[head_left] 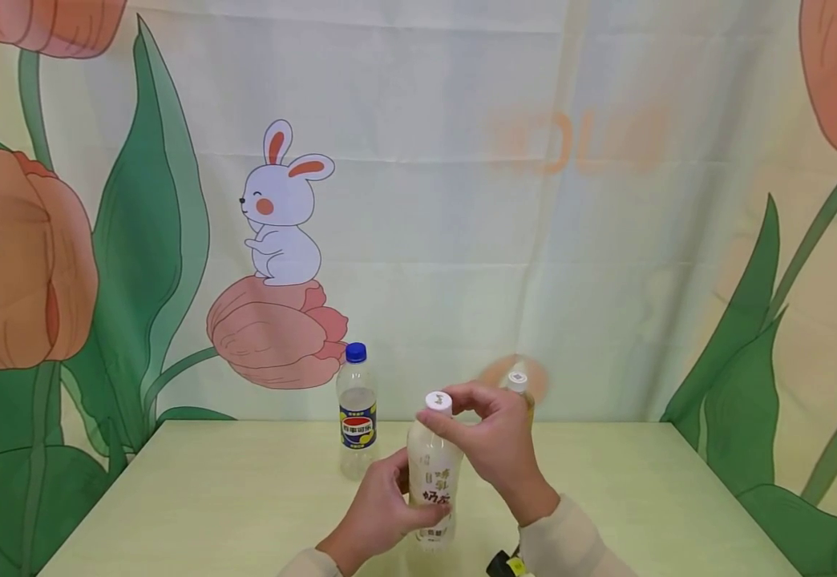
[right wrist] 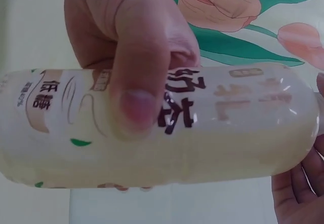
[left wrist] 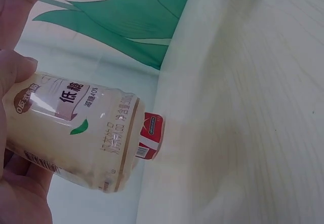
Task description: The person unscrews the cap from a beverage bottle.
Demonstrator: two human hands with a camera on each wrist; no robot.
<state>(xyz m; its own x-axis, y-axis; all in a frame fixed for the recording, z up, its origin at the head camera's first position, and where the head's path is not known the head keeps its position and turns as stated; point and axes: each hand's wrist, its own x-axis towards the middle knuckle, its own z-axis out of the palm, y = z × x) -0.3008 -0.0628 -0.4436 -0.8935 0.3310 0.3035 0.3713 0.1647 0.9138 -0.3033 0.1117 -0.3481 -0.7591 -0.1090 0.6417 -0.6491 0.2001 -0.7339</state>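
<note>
A milk tea bottle (head_left: 433, 473) with a white cap (head_left: 438, 402) and brown lettering is held roughly upright over the table. My left hand (head_left: 375, 513) grips its lower body, the thumb lying across the front label. At the top, my right hand (head_left: 498, 441) pinches the cap between thumb and fingers. The right wrist view shows the pale drink inside the bottle (right wrist: 228, 153) and the left thumb (right wrist: 139, 87) pressed on the label. In the left wrist view the bottle's base (left wrist: 121, 148) looks raised off the table.
A cola bottle (head_left: 357, 425) with a blue cap stands behind on the left. Another white-capped bottle (head_left: 517, 383) is mostly hidden behind my right hand. A black-capped item (head_left: 499, 563) lies near my right sleeve. Past the bottle's base shows a small red object (left wrist: 151, 136). A printed curtain hangs behind the table (head_left: 195, 497).
</note>
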